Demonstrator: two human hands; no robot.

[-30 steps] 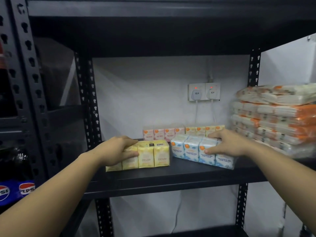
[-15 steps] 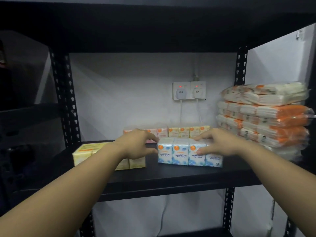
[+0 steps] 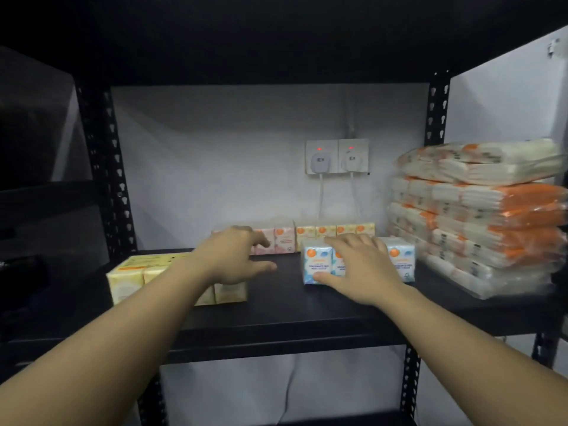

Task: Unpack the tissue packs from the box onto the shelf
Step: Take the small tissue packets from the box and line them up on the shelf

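A blue tissue pack (image 3: 316,262) lies on the black shelf (image 3: 276,309), right of centre. My right hand (image 3: 359,265) rests on its top and front, thumb against the front face, fingers spread. A yellow tissue pack (image 3: 132,275) sits at the left of the shelf. My left hand (image 3: 233,256) hovers open above its right end, fingers apart, holding nothing. Pink packs (image 3: 279,239) and small yellow packs (image 3: 335,232) stand in a row against the back wall. No box is in view.
A tall stack of orange-and-white tissue bundles (image 3: 479,216) fills the shelf's right end. Two wall sockets with plugs (image 3: 336,156) and cables hang behind the back row. Black perforated uprights (image 3: 106,167) frame the shelf, and another shelf board lies overhead.
My left hand has lifted off the yellow pack and opened toward the middle. My right hand has slid over the blue pack, which now sits farther right. The view has shifted closer.
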